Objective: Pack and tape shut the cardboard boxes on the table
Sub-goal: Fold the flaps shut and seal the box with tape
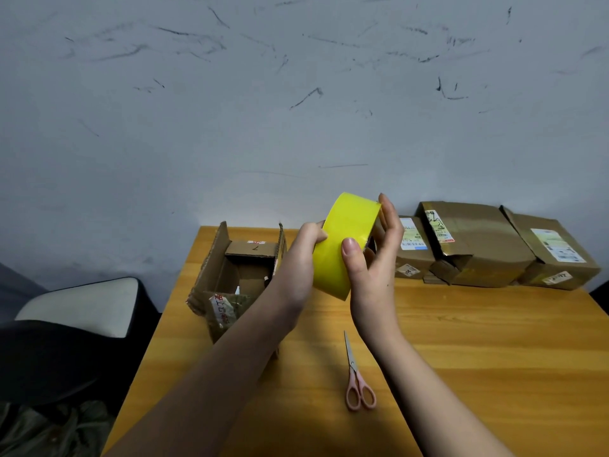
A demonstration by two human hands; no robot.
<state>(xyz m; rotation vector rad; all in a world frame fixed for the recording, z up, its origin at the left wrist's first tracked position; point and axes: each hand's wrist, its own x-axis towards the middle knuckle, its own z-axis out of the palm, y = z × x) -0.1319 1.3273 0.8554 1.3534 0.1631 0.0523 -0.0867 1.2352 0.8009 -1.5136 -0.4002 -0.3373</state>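
Both my hands hold a roll of yellow tape [342,232] up above the wooden table [478,341]. My left hand [298,258] grips the roll's left side. My right hand [375,258] holds its right side, thumb pressed on the outer yellow band and fingers behind the far rim. An open cardboard box [230,278] with raised flaps stands at the table's left edge, partly behind my left forearm; small items lie inside it.
Pink-handled scissors [357,380] lie shut on the table in front of me. Three closed, labelled cardboard boxes [474,245] sit in a row at the back right by the wall. A dark chair with a pale cushion [82,308] stands left of the table.
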